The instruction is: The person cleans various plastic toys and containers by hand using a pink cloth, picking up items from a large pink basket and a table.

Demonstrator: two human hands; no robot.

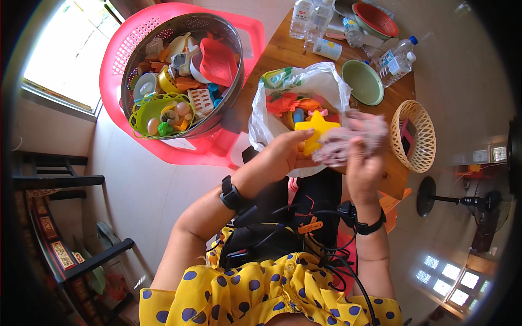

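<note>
My left hand (289,152) is closed on a yellow plastic star (316,129), thumb on its edge. Bunched in my right hand (363,168) is a greyish-pink cloth (352,139), held against the star's right side and partly blurred. Both hands are above the near edge of a white plastic bag (260,122). Inside the bag lie orange, red and blue toy pieces (288,103); the hands and star hide part of its contents.
To the left, a pink plastic chair (117,46) bears a metal basin (239,65) full of toys. On the wooden table (391,168) stand a green bowl (362,82), a woven basket (421,136) and several plastic bottles (399,65). A black fan (457,200) is at right.
</note>
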